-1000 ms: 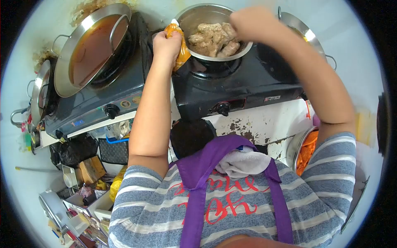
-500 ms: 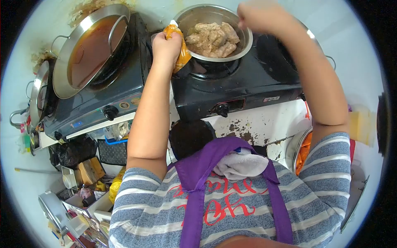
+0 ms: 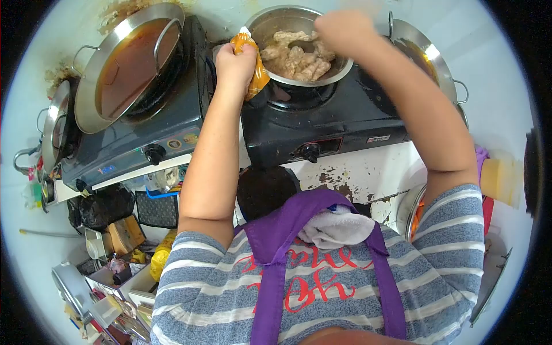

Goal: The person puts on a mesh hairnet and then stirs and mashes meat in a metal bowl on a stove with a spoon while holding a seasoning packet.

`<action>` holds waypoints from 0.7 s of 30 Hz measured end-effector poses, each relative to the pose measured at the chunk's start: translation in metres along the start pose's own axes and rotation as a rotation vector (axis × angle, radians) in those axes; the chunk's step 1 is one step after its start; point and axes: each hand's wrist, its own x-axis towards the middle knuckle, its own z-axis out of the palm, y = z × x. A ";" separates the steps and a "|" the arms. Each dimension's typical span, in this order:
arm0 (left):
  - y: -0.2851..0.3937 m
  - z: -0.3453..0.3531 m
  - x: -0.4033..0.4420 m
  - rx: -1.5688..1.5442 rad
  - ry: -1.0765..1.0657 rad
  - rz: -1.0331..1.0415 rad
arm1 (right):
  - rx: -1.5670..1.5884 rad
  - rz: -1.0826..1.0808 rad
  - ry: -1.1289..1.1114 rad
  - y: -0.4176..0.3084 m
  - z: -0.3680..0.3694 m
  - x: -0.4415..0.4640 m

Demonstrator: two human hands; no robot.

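A metal pot [image 3: 287, 16] of pale brown meat pieces, which look like chicken [image 3: 299, 63], sits on the black gas stove [image 3: 339, 123]. My left hand [image 3: 237, 62] is closed on an orange patterned cloth [image 3: 257, 82], pressed against the pot's left rim. Over the pot's right side, my right hand [image 3: 343, 30] is closed and slightly blurred. Whatever it may hold is hidden by the fist. Some dark liquid shows among the meat pieces.
Left on another burner stands a wide wok [image 3: 87, 109] of reddish-brown liquid, with a smaller pan [image 3: 50, 135] beyond it. Another pan [image 3: 428, 43] sits right, partly behind my right forearm. A stove knob [image 3: 309, 152] faces me. Boxes and kitchenware crowd the lower left.
My right hand has moved left and slightly down over the pot. The meat pieces have shifted, opening a dark gap among them. My left hand keeps its hold on the cloth.
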 end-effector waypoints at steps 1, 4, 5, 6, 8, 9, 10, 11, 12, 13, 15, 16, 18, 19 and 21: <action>0.001 0.000 -0.001 -0.030 -0.008 -0.002 | 0.070 0.029 -0.082 -0.013 0.006 0.001; 0.002 -0.001 -0.003 -0.074 -0.018 0.014 | 0.078 0.014 -0.025 0.004 -0.010 0.004; 0.001 -0.001 -0.003 -0.060 -0.020 0.038 | 0.101 0.047 0.014 0.012 -0.015 0.010; 0.001 0.000 -0.003 -0.046 -0.023 0.060 | 0.123 0.080 0.049 0.015 -0.020 0.012; 0.000 0.001 -0.005 -0.086 -0.032 0.029 | 0.273 -0.014 0.128 -0.003 -0.017 0.001; 0.001 0.001 -0.003 -0.108 -0.037 0.019 | 0.344 -0.057 0.172 -0.015 -0.014 -0.002; -0.002 0.002 0.000 -0.099 -0.028 0.042 | 0.242 -0.099 0.102 -0.029 -0.005 0.000; -0.006 0.003 0.002 -0.094 -0.029 0.045 | 0.237 -0.077 0.074 -0.027 -0.002 -0.001; -0.007 0.003 0.000 -0.085 -0.028 0.043 | 0.235 -0.059 0.045 -0.026 -0.002 -0.004; -0.007 0.001 -0.001 -0.077 -0.025 0.043 | 0.234 -0.042 0.017 -0.026 -0.004 -0.006; -0.005 0.001 -0.002 -0.098 -0.032 0.018 | 0.192 -0.017 -0.016 -0.014 -0.018 -0.003; -0.004 0.001 -0.002 -0.109 -0.037 0.003 | 0.223 0.016 -0.011 -0.010 -0.024 -0.001; -0.005 0.002 -0.003 -0.107 -0.017 0.000 | 0.275 0.051 0.129 -0.008 -0.003 0.003; -0.005 0.003 -0.002 -0.106 -0.008 0.001 | 0.257 0.034 0.104 -0.014 0.010 0.001; -0.008 0.004 -0.001 -0.090 0.003 0.026 | 0.224 -0.004 0.056 -0.025 0.022 -0.005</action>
